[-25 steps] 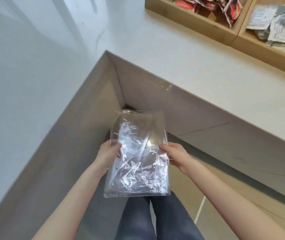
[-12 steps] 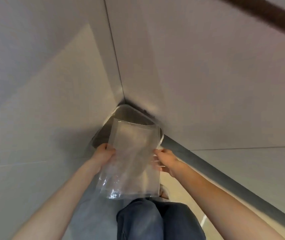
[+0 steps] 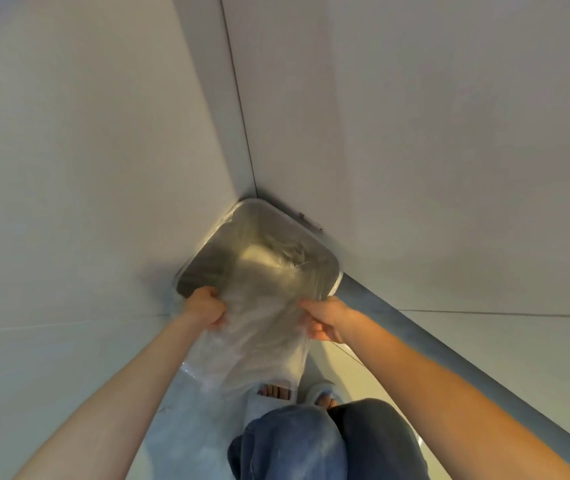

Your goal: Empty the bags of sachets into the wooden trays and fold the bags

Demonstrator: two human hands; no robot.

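Hanging just below the middle of the frame, a clear plastic bag (image 3: 263,327) is held by its two side edges. Its film is blurred and see-through, so its lower end can only faintly be made out above the knees; whether anything is inside it cannot be told. The bag's left edge is gripped by the left hand (image 3: 205,308), whose fingers are curled shut around the film. Its right edge is pinched by the right hand (image 3: 325,318), with the thumb on the near face and the fingers tucked behind. Both forearms are stretched forward from the bottom corners of the frame toward the centre.

Directly behind the bag's upper part, a grey bin (image 3: 207,268) with rounded corners is seen from above, its opening lined with a thin clear liner (image 3: 290,258). The bin is set into the corner where two pale panels (image 3: 103,168) meet, the seam running from the top centre of the frame down to the bin's far rim. Part of the bin's opening is covered by the bag as viewed from the camera.

Along the lower right, a grey skirting strip (image 3: 415,327) is seen at the foot of the right-hand panel. At the bottom centre, blue jeans (image 3: 294,441) and pale slippers (image 3: 321,389) are visible on a light floor (image 3: 353,372).
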